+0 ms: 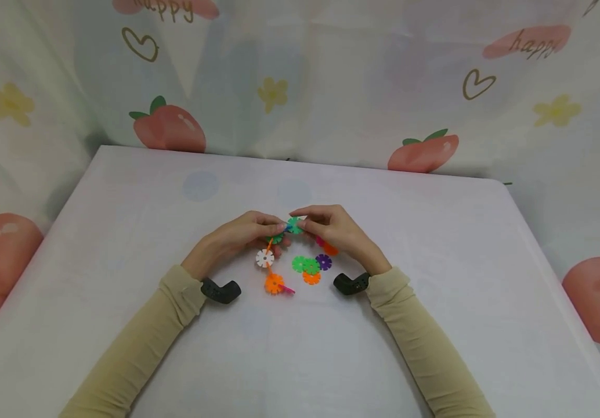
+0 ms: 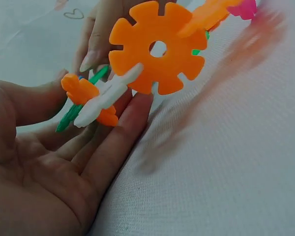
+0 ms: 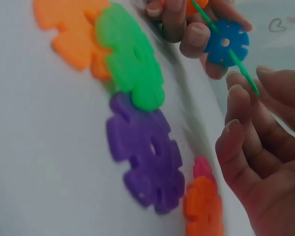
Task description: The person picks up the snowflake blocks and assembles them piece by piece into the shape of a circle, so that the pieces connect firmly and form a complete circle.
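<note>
Slotted plastic flower-shaped discs are joined edge to edge in a curved chain. My left hand pinches it at a green disc between thumb and fingers. Farther along is a blue disc, slotted between two green ones. My right hand pinches the end green disc at its rim. From the left hand the chain runs toward me through a white disc and a large-looking orange disc to a pink disc. The fingers partly hide the joints in the head view.
Between the wrists lie loose discs: green, purple and orange, some overlapping. Another orange disc and a pink one lie under the right hand. A white cloth covers the table; a printed curtain hangs behind.
</note>
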The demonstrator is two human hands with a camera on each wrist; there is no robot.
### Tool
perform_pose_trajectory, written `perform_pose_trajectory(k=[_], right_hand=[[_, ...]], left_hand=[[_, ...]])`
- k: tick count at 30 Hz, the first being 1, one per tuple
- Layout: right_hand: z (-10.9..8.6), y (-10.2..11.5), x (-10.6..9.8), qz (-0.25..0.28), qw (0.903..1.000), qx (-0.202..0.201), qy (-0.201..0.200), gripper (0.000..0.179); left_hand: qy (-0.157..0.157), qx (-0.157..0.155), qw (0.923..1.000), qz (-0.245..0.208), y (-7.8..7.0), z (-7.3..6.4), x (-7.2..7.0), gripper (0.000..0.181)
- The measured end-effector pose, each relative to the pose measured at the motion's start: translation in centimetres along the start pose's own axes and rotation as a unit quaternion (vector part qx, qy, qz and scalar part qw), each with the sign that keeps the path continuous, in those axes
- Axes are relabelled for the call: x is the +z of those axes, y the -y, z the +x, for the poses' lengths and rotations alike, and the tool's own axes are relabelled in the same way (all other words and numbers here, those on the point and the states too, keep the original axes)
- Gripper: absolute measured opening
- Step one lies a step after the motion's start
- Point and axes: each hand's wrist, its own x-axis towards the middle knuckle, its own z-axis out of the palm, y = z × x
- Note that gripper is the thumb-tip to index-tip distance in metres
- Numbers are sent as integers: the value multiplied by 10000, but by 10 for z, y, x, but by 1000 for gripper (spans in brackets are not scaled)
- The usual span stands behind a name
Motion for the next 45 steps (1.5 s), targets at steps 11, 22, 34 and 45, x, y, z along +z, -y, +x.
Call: perform_pose_trajectory(k=[11, 22, 34, 45], right_hand=[[-1, -3, -9, -217, 9995, 46, -207, 22], [-1, 0, -14, -776, 9964, 201, 272, 13], [-6, -5, -32, -1471, 9881, 456, -61, 13], [-7, -2, -35, -1921, 9753, 1049, 297, 28]], left_hand=[[-26, -12, 9989, -474, 0, -2, -2, 35], [104, 73, 9989, -452, 1, -1, -4, 34], [72, 79, 9987, -496, 3, 0, -4, 32], [25, 121, 9985, -526, 2, 0, -2, 31]])
